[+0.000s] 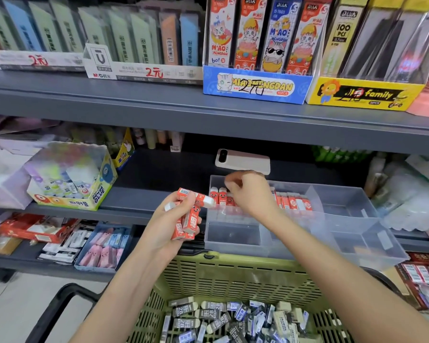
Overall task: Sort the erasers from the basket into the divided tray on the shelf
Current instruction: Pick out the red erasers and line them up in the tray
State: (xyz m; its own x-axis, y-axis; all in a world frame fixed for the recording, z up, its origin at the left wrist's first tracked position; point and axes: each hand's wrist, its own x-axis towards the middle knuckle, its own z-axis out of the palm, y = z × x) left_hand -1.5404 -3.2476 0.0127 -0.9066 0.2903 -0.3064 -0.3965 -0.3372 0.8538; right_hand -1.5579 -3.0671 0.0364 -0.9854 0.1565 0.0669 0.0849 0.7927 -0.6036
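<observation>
head view: the left hand is curled tightly around a bundle of red-sleeved erasers, held just left of the clear divided tray on the middle shelf. the right hand hovers with bent fingers over a back compartment where a row of red erasers stands upright, but blur hides whether it pinches anything. below, the green basket holds a heap of grey 2b erasers, and a phone lies behind the tray.
</observation>
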